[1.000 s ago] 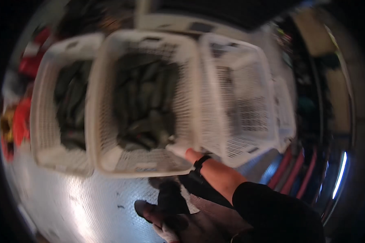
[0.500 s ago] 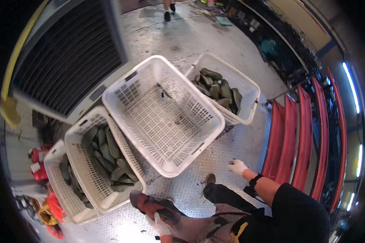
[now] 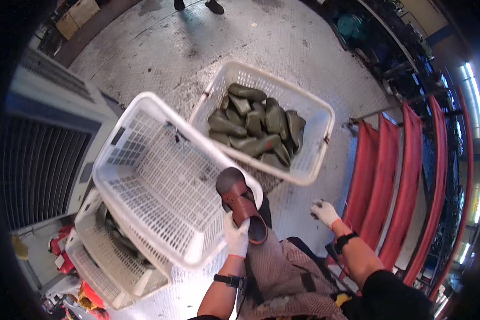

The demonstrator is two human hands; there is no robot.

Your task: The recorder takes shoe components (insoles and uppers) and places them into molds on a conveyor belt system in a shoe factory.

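A brown shoe [image 3: 237, 202] with a darker toe is in my left hand [image 3: 236, 234], whose gloved fingers wrap round its side. The shoe's toe points away from me, over the near right rim of a large white plastic basket [image 3: 138, 184] that holds only small dark scraps. My right hand [image 3: 326, 213], also gloved, hangs above the floor beside the red rack, fingers apart and nothing seen in it. Beyond the large basket, a second white basket [image 3: 319, 152] holds a heap of olive-green shoe lasts [image 3: 253, 125].
Two more white baskets [image 3: 125, 261] stand partly under the large one at left; lasts show inside the nearer of them. A rack of red curved rails [image 3: 392, 160] rises on the right. A louvred machine [image 3: 45, 154] stands at left. Another person's feet [image 3: 214, 7] show at the far edge.
My left hand has raised the shoe and carried it forward to the large basket's rim. My view has shifted, and the basket of lasts now appears nearer. My right hand stays beside the rack.
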